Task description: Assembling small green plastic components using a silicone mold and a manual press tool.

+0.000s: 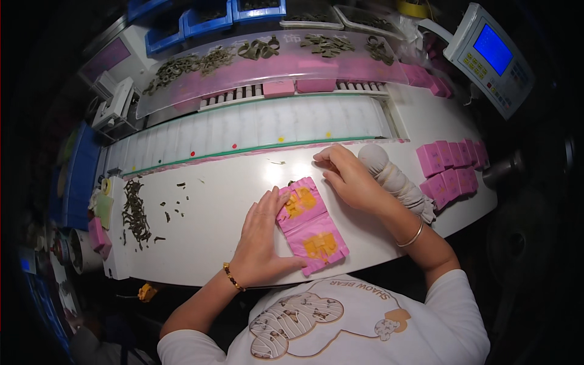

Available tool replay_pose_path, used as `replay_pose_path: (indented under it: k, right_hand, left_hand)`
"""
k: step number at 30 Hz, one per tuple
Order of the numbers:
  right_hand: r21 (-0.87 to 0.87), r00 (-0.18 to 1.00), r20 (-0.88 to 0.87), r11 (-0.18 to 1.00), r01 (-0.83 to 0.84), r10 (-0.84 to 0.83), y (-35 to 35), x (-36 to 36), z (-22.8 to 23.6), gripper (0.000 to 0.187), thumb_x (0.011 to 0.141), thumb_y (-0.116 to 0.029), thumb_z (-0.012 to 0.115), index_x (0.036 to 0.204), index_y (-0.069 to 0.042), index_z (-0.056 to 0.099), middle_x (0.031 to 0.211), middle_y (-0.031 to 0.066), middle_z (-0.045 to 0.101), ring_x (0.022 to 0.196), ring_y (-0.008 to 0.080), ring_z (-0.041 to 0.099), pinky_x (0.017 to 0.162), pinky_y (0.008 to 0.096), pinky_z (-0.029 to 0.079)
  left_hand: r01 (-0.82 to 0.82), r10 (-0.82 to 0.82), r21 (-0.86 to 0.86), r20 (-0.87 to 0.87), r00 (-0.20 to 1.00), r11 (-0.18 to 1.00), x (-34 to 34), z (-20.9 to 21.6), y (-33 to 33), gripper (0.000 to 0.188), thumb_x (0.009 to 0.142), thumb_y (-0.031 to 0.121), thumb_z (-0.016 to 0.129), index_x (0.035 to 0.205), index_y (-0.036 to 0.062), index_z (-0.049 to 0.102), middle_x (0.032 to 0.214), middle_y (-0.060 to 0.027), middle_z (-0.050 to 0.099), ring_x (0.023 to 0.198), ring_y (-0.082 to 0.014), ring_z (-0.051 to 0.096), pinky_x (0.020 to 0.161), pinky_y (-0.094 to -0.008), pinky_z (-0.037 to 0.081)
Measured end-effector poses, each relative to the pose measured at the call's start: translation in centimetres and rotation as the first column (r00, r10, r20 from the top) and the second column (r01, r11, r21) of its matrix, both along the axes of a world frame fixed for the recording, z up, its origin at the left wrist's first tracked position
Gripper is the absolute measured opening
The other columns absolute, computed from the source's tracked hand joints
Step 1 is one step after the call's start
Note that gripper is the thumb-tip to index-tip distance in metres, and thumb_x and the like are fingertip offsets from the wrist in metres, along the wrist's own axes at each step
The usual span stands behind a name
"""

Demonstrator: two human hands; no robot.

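A pink paper wrapper with two yellow patches lies slantwise on the white table in front of me. A bit of dark green shows at its top edge. My left hand rests along the wrapper's left side, fingers stretched out and thumb spread over its lower corner. My right hand hovers to the upper right, apart from the wrapper. Its fingers are bent, with a gap between forefinger and thumb, and I see nothing held there. Beside it sits a rounded grey-white cloth bundle.
Dark green dried strips are scattered at left. Pink packets stand in rows at right. A white belt with a green edge runs across, below a clear shelf with dried pieces. A scale display rises at right; blue bins line the back.
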State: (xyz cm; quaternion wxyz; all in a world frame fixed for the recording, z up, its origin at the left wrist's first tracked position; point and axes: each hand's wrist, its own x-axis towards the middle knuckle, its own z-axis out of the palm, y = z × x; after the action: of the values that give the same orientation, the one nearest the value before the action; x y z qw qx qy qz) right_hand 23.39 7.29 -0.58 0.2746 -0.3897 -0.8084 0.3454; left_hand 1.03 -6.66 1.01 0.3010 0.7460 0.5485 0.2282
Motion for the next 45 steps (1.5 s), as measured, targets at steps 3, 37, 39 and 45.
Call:
replay_pose_path:
  k: [3, 37, 39, 45]
  right_hand:
    - [0.102, 0.997, 0.072, 0.995, -0.004, -0.003, -1.4, 1.1, 1.8, 0.043, 0.086, 0.0, 0.064, 0.127, 0.001, 0.053, 0.123, 0.017, 0.054, 0.113, 0.0293, 0.053, 0.096, 0.0362, 0.044]
    - [0.685, 0.86, 0.511, 0.593, -0.423, 0.023, -6.6, -2.3, 5.9, 0.047, 0.081, -0.017, 0.06, 0.127, -0.023, 0.065, 0.131, 0.011, 0.062, 0.09, 0.0204, 0.058, 0.082, 0.0312, 0.048]
    - [0.606, 0.838, 0.531, 0.633, -0.482, 0.13, -5.5, -0.8, 5.8, 0.047, 0.079, -0.018, 0.062, 0.126, -0.024, 0.066, 0.131, 0.01, 0.062, 0.088, 0.0206, 0.058, 0.08, 0.0317, 0.049]
    - [0.795, 0.956, 0.294, 0.55, -0.255, 0.017, -5.6, -1.6, 10.1, 0.047, 0.08, -0.016, 0.061, 0.126, -0.02, 0.064, 0.131, 0.0088, 0.062, 0.084, 0.0202, 0.058, 0.083, 0.0319, 0.047]
  left_hand:
    - [-0.007, 0.006, 0.009, 0.054, 0.999, 1.0, -0.2, -0.3, -0.2, 0.125, 0.062, 0.044, 0.088, 0.153, -0.0027, 0.016, 0.155, -0.0249, 0.026, 0.147, -0.0388, 0.021, 0.12, -0.051, 0.016]
    - [-0.083, 0.085, -0.03, 0.061, 0.995, 0.996, -0.1, -0.5, -0.5, 0.13, 0.065, 0.032, 0.086, 0.154, -0.005, -0.001, 0.154, -0.0233, 0.029, 0.145, -0.0336, 0.031, 0.12, -0.0525, 0.014]
    - [-0.029, 0.029, -0.025, 0.015, 0.999, 0.999, -0.3, -0.8, -0.1, 0.131, 0.064, 0.034, 0.087, 0.154, -0.0051, -0.001, 0.154, -0.0227, 0.029, 0.141, -0.0348, 0.036, 0.12, -0.0522, 0.014]
    - [-0.016, 0.02, -0.101, 0.031, 0.999, 0.995, -0.5, -0.5, -0.4, 0.134, 0.065, 0.036, 0.087, 0.154, -0.0041, -0.004, 0.155, -0.0221, 0.028, 0.145, -0.0332, 0.029, 0.12, -0.0537, 0.012]
